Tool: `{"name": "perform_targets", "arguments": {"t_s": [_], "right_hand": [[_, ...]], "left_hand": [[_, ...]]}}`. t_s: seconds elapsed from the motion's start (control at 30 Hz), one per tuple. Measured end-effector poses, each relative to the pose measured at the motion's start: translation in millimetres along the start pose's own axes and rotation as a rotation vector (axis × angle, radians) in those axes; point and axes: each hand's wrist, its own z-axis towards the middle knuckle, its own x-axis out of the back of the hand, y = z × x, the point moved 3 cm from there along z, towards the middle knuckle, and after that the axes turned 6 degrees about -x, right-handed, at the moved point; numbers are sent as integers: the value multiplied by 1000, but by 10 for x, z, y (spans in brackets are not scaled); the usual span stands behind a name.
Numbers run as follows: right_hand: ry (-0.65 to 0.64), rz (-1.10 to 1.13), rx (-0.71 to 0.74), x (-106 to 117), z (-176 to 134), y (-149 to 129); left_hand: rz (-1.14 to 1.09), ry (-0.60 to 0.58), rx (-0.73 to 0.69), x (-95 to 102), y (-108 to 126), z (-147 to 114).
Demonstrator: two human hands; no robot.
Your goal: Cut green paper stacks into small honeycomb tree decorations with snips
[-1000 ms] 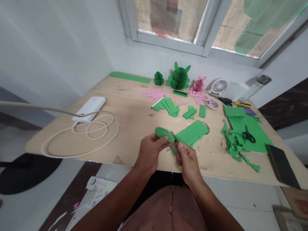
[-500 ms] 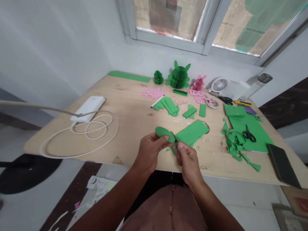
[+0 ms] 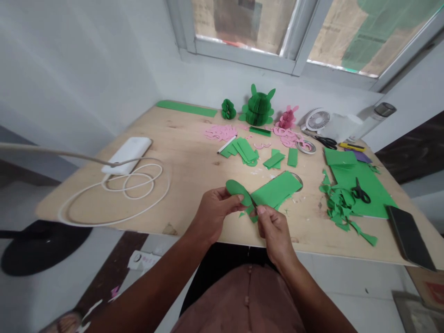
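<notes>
My left hand [image 3: 219,205] pinches a rounded green paper piece [image 3: 237,188] between thumb and fingers, above the table's near edge. My right hand [image 3: 273,225] is closed round the handles of small scissors [image 3: 254,202], mostly hidden by the fingers. Their dark blades lie against the right edge of the paper piece. Just beyond the right hand rest larger green paper strips [image 3: 277,188], stacked on the table. A small green scrap [image 3: 242,214] lies under the hands.
Green paper scraps [image 3: 340,203], black scissors [image 3: 361,190] and a phone-like dark slab [image 3: 410,236] lie right. Pink scraps [image 3: 220,132], paper animal figures [image 3: 258,108] and a small fan [image 3: 317,120] stand behind. A white power bank [image 3: 126,156] with a looped cable [image 3: 166,192] lies left.
The paper piece has turned slightly in my left hand. The scissor blades show less spread against its edge. My right hand has shifted a little to the right.
</notes>
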Motion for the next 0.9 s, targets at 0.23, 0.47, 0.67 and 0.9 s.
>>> {"name": "perform_targets", "arguments": {"t_s": [0.23,0.47,0.67,0.9], "right_hand": [[22,-66,13,11,-14,6],[29,-116,13,9,-34,-51],[39,-131,33,-5,-25,-114],[57,-132,32,8,-21,-82]], "left_hand": [[21,-37,4,21,2,6],[46,-51,7,21,-11,-1],[92,-73,8,23,-23,-15],[96,-86,6,13,-18,-10]]}}
